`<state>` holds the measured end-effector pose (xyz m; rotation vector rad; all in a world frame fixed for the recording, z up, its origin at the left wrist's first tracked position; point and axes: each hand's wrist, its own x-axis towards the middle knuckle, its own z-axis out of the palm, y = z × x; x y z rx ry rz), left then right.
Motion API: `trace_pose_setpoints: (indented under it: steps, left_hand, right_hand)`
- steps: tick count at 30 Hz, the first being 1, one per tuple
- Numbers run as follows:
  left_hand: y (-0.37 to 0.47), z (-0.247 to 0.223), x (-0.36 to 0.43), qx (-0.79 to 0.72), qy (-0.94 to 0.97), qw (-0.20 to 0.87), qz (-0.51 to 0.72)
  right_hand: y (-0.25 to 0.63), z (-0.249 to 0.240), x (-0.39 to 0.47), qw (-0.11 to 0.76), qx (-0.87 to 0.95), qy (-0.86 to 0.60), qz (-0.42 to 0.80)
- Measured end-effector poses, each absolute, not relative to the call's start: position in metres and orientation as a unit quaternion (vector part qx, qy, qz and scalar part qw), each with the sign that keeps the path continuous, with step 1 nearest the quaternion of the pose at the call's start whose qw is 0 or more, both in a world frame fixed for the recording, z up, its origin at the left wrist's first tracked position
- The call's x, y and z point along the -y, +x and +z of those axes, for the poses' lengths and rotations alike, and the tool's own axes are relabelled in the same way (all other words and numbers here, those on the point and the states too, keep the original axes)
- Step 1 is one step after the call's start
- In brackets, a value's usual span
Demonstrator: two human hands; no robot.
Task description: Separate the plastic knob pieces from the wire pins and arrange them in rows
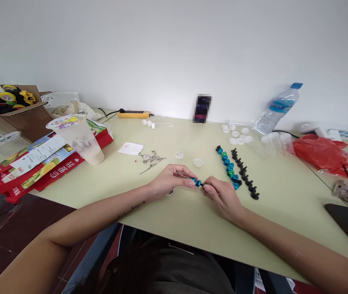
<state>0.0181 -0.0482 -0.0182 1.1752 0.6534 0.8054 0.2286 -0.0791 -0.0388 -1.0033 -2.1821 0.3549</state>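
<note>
My left hand (167,179) pinches a small blue ridged part (196,182) with a thin rod running back from it over the fingers. Fingers closed, my right hand (222,197) meets the other end of that part, where a small dark tip shows; what exactly it grips is mostly hidden. To the right lie a row of blue and green parts (229,167) and a row of black knob-like pieces (246,175). Beyond my left hand is a loose pile of thin metal pins (151,157). Two round white caps (198,162) sit just past my hands.
At left stand a plastic cup (80,141), red printed bags (54,163) and a cardboard box (23,116) of toys. A yellow power strip (133,114) and a phone (202,108) are by the wall. Right are a water bottle (279,108), several white caps (240,139) and a red plastic bag (326,153).
</note>
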Motion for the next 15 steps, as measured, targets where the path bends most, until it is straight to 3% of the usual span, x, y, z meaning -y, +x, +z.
trace_pose_setpoints:
  steps: [7,15]
  left_hand:
    - [0.0165,-0.0211,0.0446,-0.291,0.522,0.708,0.377]
    - [0.0174,-0.0196,0.0469,-0.295,0.527,0.707,0.368]
  right_hand:
    - [0.2266,-0.0419,0.0790,0.379,0.826,-0.394,0.136]
    - [0.2272,-0.0385,0.0794,0.352,0.832,-0.409,0.133]
